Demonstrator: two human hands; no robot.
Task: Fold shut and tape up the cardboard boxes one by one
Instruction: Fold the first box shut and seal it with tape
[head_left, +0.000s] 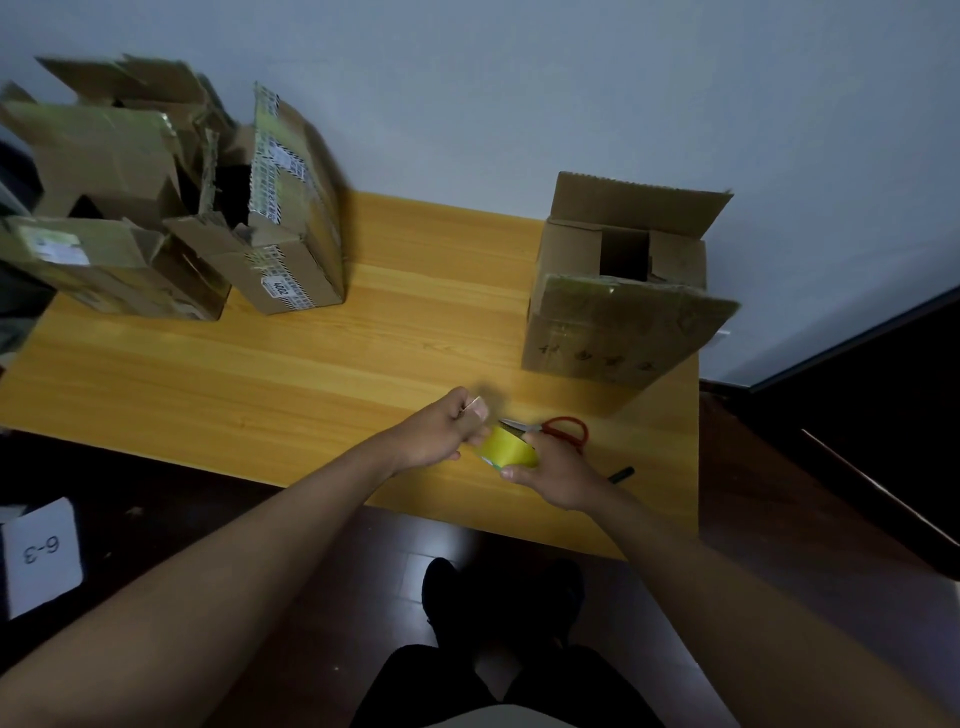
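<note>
Head view: right hand (553, 475) grips tape roll (508, 448); left hand (441, 431) pinches its end.

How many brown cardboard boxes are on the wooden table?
4, perhaps more hidden. One open brown cardboard box stands alone at the right. Three crowd the far left: a taped upright box, a low front box, and a torn rear box.

A wooden table (311, 353) stands against a pale wall (571, 78). Off the table's near left corner, a white card (41, 556) marked "6-3" lies on the dark floor (234, 509). A dark pen (622, 474) rests near the table's right edge.
</note>
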